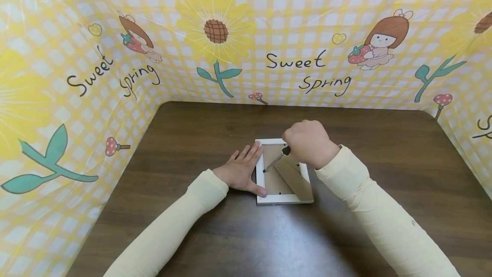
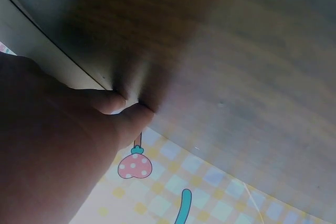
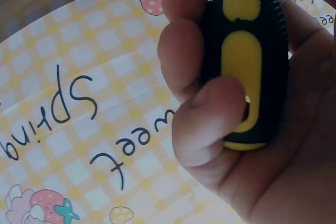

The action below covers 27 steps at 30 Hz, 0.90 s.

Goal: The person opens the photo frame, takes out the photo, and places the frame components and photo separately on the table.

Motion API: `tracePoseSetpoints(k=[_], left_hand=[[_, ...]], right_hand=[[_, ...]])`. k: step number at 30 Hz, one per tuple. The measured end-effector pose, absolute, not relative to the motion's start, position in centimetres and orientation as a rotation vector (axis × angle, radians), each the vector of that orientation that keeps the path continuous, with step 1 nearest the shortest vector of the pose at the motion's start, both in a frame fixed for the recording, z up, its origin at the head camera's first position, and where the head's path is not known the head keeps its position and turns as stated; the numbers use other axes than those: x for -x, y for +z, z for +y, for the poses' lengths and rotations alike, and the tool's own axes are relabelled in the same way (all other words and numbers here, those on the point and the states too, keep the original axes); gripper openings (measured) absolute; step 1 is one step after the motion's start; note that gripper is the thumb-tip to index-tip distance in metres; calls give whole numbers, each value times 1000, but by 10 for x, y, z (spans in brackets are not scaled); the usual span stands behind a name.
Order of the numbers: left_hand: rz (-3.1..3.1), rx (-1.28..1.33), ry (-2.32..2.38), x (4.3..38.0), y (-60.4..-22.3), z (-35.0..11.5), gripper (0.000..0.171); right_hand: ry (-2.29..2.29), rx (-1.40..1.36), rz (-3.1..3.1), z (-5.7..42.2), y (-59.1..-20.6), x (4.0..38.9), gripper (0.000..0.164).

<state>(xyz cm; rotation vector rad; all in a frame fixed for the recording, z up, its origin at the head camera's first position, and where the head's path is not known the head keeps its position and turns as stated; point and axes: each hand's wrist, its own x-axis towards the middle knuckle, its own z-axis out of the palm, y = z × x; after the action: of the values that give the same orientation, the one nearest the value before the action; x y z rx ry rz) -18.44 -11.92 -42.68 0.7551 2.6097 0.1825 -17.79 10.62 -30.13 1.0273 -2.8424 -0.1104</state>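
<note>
A white picture frame [image 1: 282, 199] lies back side up on the table, its brown backing board [image 1: 271, 183] and slanted stand leg [image 1: 294, 176] showing. Small dark tabs sit along the frame's inner edge. My left hand [image 1: 242, 170] rests with spread, straight fingers on the frame's left side. In my right hand [image 1: 310, 142] I grip a screwdriver [image 3: 241, 72] by its black and yellow handle. Its metal shaft slants down to the left, and the tip meets the dark tab at the left inner edge. The left wrist view is dim and shows the left fingers partly.
The dark wooden table [image 1: 184, 140] has rounded far corners. A yellow checked cloth [image 1: 292, 25] with flowers and lettering stands up like walls along the back and both sides.
</note>
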Motion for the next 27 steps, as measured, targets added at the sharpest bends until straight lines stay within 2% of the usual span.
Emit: tracePoseSetpoints(k=[27], left_hand=[[2608, -749, 175, 184, -428, -119, 140]], right_hand=[[-365, -978, -2872, 75, -290, 174, 15]])
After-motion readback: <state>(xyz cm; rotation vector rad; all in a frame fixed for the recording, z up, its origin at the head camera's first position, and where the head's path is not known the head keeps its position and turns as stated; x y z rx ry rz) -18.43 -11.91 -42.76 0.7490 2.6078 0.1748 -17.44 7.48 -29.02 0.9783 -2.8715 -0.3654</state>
